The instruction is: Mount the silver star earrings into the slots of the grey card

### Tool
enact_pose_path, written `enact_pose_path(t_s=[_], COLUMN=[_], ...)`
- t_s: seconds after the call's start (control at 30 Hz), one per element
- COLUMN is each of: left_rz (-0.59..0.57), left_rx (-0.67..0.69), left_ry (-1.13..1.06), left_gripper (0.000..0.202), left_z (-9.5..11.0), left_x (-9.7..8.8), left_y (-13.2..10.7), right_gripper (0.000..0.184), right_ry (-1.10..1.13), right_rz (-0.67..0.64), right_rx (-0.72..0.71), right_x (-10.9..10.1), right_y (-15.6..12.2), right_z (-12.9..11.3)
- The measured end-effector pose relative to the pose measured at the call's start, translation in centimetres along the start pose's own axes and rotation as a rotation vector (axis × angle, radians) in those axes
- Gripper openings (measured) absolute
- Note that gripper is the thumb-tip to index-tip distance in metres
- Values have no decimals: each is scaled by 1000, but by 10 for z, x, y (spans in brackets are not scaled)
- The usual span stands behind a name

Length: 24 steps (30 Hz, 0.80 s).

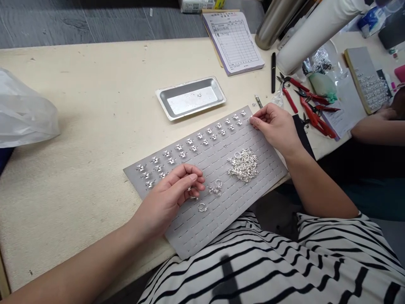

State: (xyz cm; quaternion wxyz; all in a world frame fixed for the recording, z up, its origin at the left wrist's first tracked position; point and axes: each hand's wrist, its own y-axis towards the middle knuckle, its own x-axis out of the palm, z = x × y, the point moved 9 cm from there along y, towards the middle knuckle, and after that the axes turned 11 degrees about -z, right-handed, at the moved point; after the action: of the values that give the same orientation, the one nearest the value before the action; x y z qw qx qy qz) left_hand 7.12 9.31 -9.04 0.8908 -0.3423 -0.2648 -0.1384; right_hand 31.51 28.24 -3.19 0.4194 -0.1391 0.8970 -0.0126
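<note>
Now the left hand (167,196) curls half-closed just beside small silver rings (201,207) on a grey slotted felt board (196,230), while the right hand (275,128) pinches near rows of silver charms (190,145), and I cannot tell if either holds something.

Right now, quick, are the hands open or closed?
Left hand: curled closed over the grey slotted pad, holding unclear.
Right hand: pinched closed at the pad's edge, holding unclear.

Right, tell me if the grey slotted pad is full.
The pad is partly full: silver charms line its far half, a heap of rings sits mid-pad, its nearest slots are bare.
</note>
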Motion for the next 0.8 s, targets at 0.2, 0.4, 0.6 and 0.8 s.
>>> enact_pose_path(t_s=[0.2,0.4,0.6,0.8], left_rz=[1,1,6,11], left_rx=[2,0,-3,-5], left_ry=[4,5,6,6], left_gripper=[19,19,18,18], left_z=[0,0,0,1], left_x=[0,1,1,1], left_y=[0,-1,0,-1], right_gripper=[8,9,11,12], right_ry=[-78,-20,-42,-47], right_rz=[-8,-9,-29,-39], right_rx=[16,19,35,28], right_x=[-1,6,9,9], right_y=[-1,7,5,5], right_z=[-2,-1,-4,-1])
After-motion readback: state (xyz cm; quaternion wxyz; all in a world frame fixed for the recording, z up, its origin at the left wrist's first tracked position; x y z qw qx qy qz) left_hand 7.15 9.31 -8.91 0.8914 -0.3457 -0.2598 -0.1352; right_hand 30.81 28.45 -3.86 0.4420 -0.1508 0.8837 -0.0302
